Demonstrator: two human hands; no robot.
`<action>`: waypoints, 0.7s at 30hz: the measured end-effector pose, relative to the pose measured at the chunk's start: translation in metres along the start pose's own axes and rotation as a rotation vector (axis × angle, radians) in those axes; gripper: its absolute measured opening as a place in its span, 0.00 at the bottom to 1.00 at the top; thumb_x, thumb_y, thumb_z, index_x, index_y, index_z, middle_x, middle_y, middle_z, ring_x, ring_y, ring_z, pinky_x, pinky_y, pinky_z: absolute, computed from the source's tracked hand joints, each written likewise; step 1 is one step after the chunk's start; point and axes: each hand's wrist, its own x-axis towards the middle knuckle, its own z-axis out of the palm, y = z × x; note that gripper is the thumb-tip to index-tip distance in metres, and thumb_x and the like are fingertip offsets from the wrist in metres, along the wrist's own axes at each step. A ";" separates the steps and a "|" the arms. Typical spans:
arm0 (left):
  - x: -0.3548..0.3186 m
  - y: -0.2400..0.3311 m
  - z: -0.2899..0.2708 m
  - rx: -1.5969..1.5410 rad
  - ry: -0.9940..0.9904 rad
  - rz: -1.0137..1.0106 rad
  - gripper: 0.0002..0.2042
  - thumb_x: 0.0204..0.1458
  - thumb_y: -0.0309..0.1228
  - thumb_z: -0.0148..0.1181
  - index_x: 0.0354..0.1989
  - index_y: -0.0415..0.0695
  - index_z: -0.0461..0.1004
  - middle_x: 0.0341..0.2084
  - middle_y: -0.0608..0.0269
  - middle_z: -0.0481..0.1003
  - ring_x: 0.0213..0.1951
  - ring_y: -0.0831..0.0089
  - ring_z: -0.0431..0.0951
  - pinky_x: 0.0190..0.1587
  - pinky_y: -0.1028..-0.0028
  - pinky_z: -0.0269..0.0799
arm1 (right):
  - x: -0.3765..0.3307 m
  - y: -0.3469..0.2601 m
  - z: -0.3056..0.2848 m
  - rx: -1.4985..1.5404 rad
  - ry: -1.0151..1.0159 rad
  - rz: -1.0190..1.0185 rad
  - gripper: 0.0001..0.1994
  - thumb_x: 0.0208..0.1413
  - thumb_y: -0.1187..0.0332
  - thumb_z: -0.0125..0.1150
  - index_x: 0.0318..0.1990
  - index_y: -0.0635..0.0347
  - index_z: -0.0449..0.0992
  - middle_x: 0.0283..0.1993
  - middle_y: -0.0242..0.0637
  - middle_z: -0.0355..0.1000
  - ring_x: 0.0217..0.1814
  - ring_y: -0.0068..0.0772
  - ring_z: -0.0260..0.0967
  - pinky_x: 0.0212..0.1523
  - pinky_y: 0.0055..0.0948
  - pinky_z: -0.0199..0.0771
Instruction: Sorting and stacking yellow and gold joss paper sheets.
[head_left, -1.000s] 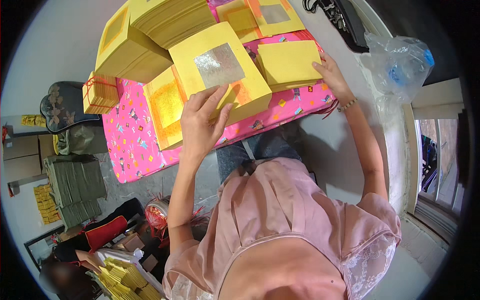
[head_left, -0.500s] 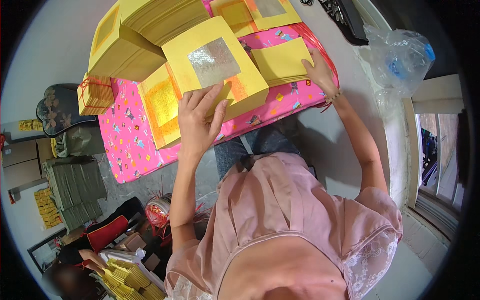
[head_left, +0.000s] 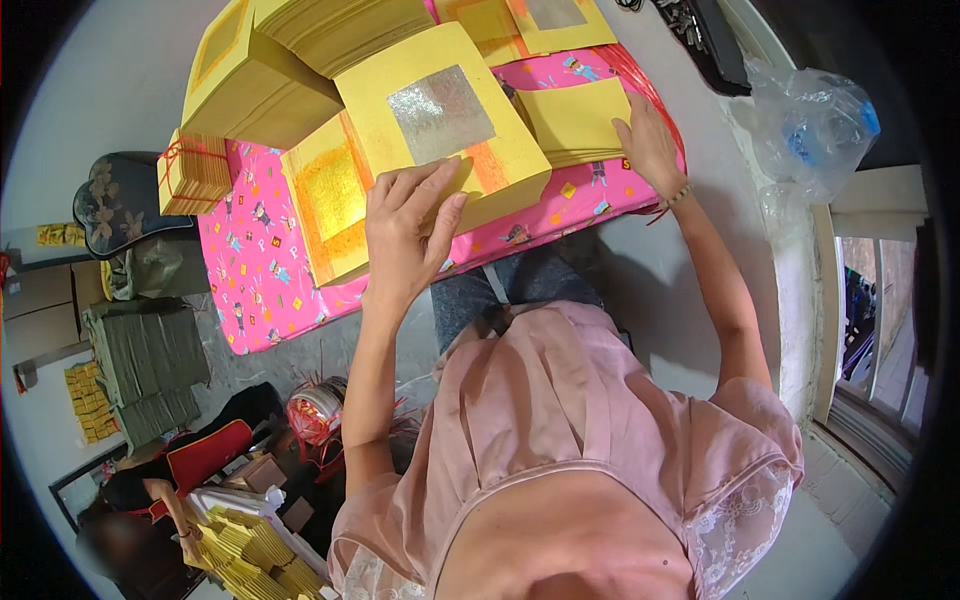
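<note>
Clearly, right hand (head_left: 652, 148) touches low stack's (head_left: 575, 115) edge beside open tablecloth (head_left: 624, 182).

Clear plastic bag (head_left: 818, 135), flowered chair (head_left: 128, 207)

On the table (head_left: 232, 317), the middle stack (head_left: 440, 110) stood between another pile (head_left: 327, 195) on its left and the folded stack (head_left: 575, 118) on its right. The rear stacks (head_left: 350, 45) stood behind, leftward; a bundle (head_left: 196, 174) sat at the table's left side. The left hand (head_left: 405, 225) lay over the middle stack's near edge, the right hand (head_left: 648, 150) at the folded stack's right end
</note>
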 end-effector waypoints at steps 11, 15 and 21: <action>0.000 0.001 -0.001 0.001 -0.005 -0.015 0.15 0.55 0.28 0.63 0.51 0.42 0.80 0.42 0.56 0.80 0.44 0.59 0.75 0.51 0.65 0.69 | 0.017 0.022 0.001 0.168 -0.167 0.045 0.23 0.59 0.68 0.58 0.59 0.70 0.63 0.54 0.61 0.69 0.59 0.61 0.67 0.58 0.50 0.66; -0.001 -0.001 -0.001 0.001 0.003 -0.010 0.15 0.55 0.28 0.63 0.50 0.42 0.80 0.43 0.56 0.80 0.45 0.59 0.75 0.51 0.65 0.69 | 0.023 0.024 0.003 0.171 -0.205 0.058 0.21 0.60 0.67 0.58 0.57 0.67 0.64 0.53 0.56 0.71 0.58 0.54 0.70 0.57 0.44 0.68; -0.001 -0.003 -0.003 -0.030 0.007 0.024 0.16 0.53 0.28 0.65 0.51 0.42 0.80 0.46 0.55 0.79 0.47 0.59 0.75 0.51 0.66 0.70 | 0.025 0.033 0.004 0.267 -0.209 0.032 0.22 0.59 0.67 0.58 0.57 0.67 0.64 0.53 0.57 0.71 0.59 0.58 0.67 0.57 0.48 0.66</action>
